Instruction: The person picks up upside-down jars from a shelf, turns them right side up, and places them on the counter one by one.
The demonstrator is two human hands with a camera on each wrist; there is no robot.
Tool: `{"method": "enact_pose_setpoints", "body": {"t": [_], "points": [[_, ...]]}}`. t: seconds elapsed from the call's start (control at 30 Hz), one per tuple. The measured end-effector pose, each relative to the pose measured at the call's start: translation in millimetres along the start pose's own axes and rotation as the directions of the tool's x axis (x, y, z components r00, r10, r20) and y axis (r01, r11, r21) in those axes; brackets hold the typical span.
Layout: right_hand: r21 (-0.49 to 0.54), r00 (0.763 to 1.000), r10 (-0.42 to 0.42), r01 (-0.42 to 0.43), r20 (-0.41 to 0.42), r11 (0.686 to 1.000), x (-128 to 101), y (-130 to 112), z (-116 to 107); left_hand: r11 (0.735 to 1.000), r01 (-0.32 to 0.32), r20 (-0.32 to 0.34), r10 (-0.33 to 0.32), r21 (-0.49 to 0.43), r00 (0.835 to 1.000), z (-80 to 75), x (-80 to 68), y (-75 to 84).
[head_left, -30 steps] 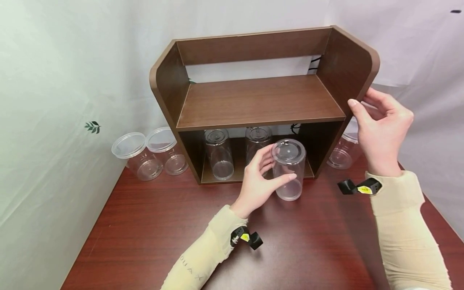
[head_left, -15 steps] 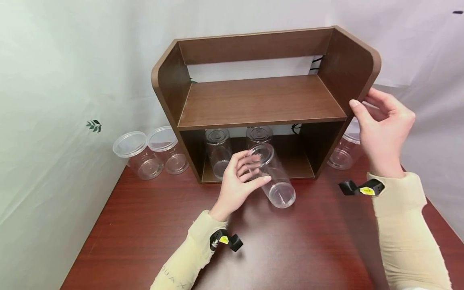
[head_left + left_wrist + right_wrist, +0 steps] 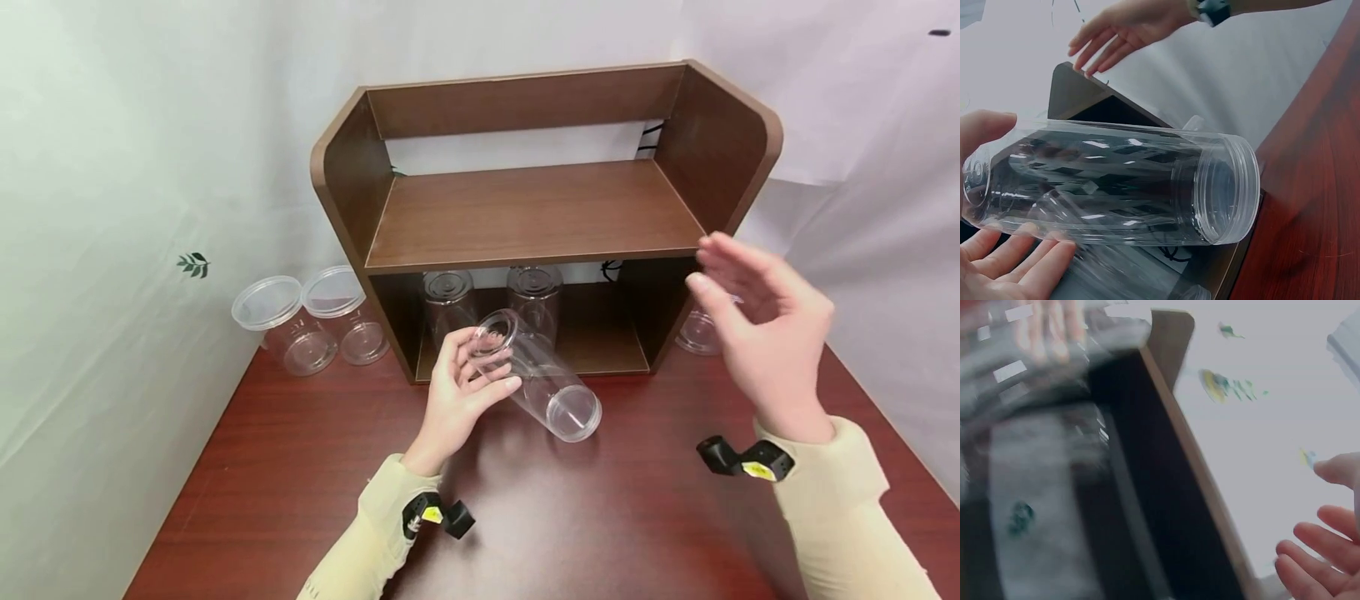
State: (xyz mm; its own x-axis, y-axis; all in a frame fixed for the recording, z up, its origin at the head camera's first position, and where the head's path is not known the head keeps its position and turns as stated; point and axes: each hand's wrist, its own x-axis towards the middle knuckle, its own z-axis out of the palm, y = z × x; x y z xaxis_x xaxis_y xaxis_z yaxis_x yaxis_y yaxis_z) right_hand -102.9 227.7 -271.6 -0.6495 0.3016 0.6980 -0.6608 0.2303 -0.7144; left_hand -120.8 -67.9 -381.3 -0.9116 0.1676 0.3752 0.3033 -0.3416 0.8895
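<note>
My left hand (image 3: 459,400) holds a clear plastic jar (image 3: 543,387) by its base end, thumb on one side and fingers on the other. In the head view the jar tilts, its ridged rim end pointing down and right, in front of the brown shelf unit (image 3: 540,208). The left wrist view shows the same jar (image 3: 1116,181) lying across the picture. My right hand (image 3: 772,333) is in the air in front of the shelf's right side panel, fingers loosely extended, holding nothing. Two clear jars (image 3: 448,296) stand base up in the lower compartment.
Two lidded clear jars (image 3: 288,329) stand left of the shelf. Another clear jar (image 3: 699,332) on the right is partly hidden by my right hand. Dark cables (image 3: 611,268) show behind the shelf. Beneath everything is a reddish wooden table (image 3: 600,517).
My left hand has moved left and toward me, and the upright jar in it has tipped over. My right hand has let go of the shelf's side panel and come forward.
</note>
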Motion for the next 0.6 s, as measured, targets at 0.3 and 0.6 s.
{"method": "enact_pose_setpoints", "body": {"t": [0.3, 0.6], "points": [[-0.071, 0.916, 0.136, -0.118, 0.376, 0.99, -38.9, 10.6, 10.6, 0.998, -0.043, -0.013, 0.042, -0.049, 0.999, -1.1, -4.8, 3.9], [-0.08, 0.762, 0.185, -0.172, 0.62, 0.982, -68.6, 52.8, 9.8, 0.992, -0.096, -0.016, 0.095, -0.084, 0.995, 0.8, -5.0, 5.3]]}}
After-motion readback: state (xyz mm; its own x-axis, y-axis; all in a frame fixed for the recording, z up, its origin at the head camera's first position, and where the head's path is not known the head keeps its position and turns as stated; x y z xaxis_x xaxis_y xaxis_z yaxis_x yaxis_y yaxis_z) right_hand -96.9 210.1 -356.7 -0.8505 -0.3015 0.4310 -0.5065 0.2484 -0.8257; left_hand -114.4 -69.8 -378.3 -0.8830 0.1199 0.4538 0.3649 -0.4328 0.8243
